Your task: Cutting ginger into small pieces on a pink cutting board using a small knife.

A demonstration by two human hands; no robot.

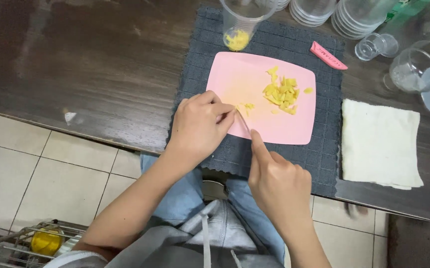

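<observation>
A pink cutting board (pixel 240 79) lies on a dark grey mat (pixel 200 64). A heap of small yellow cut pieces (pixel 282 92) sits on its right half, and a few more yellow bits (pixel 247 107) lie near its front left edge. My left hand (pixel 197 126) rests at that edge with fingertips pinched on the small yellow bits. My right hand (pixel 277 183) grips a thin knife (pixel 244 123), index finger stretched along its back, the blade pointing at the bits by my left fingertips.
A clear plastic cup (pixel 241 22) with yellow pieces stands behind the board. A pink knife sheath (pixel 328 55) lies at the mat's back right. Stacked clear lids (pixel 359 17), small clear cups (pixel 376 46) and a folded white cloth (pixel 381 144) are to the right. The table edge runs below the mat.
</observation>
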